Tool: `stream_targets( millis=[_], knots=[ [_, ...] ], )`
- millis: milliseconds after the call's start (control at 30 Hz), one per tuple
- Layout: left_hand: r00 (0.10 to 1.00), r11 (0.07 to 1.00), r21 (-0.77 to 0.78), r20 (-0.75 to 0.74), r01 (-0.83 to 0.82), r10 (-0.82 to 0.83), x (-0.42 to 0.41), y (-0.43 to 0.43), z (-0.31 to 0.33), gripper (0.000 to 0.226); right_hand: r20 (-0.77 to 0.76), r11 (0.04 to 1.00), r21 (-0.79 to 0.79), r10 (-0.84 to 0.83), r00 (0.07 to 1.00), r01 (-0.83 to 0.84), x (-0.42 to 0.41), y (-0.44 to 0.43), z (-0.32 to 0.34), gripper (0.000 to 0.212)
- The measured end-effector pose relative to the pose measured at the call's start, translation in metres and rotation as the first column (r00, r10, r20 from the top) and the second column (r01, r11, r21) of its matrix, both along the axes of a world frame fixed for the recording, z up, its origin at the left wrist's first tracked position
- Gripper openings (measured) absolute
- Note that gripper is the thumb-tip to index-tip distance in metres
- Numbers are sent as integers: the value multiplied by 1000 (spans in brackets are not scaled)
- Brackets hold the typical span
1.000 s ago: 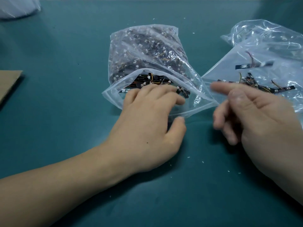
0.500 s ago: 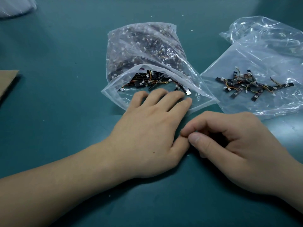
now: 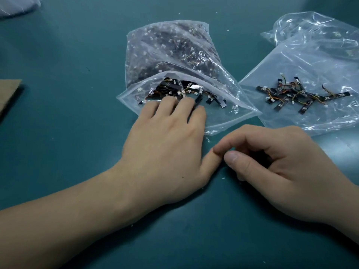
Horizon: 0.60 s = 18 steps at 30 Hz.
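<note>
A clear plastic bag (image 3: 171, 55) stuffed with small black strip-shaped parts with thin wires lies in the middle of the green table (image 3: 58, 55), its mouth open toward me. My left hand (image 3: 165, 152) lies palm down at that mouth, its fairly straight fingertips inside the lip and touching the nearest parts (image 3: 174, 90). My right hand (image 3: 287, 171) rests on the table just right of the left thumb, fingers loosely curled, with nothing visible in it. Its index fingertip touches my left thumb.
A second, flatter clear bag (image 3: 310, 61) lies at the right with several of the same wired parts (image 3: 299, 96) heaped on it. A piece of cardboard (image 3: 7, 94) sits at the left edge. Something white and plastic (image 3: 15, 4) shows in the far left corner.
My right hand came down from in front of the right-hand bag to the table beside my left thumb. My left fingertips slid a little deeper into the bag's mouth.
</note>
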<state>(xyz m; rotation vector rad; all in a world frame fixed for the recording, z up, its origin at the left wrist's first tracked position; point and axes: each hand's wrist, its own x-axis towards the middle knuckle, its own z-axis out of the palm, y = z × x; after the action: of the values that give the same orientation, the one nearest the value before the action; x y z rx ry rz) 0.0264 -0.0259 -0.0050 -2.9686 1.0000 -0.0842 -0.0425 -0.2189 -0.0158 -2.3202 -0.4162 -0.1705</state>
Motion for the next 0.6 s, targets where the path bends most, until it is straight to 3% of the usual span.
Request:
stream_targets(
  millis=[200,367,500,600],
  knots=[
    [987,966,-215,101,144,-124,3,-1,-8,27,25,999,-5,-33,999,33,0,0,0,16],
    [987,859,-512,-120,27,-102,10,-3,-10,19,53,990,61,-133,990,130,-2,1,-1,16],
    [993,890,-454,-87,27,-75,9,-4,-13,31,59,957,163,-253,966,240,-1,0,-1,8],
    [993,864,-501,-63,56,-101,8,-3,-15,11,15,946,189,-272,962,264,1,-1,-2,8]
  ],
)
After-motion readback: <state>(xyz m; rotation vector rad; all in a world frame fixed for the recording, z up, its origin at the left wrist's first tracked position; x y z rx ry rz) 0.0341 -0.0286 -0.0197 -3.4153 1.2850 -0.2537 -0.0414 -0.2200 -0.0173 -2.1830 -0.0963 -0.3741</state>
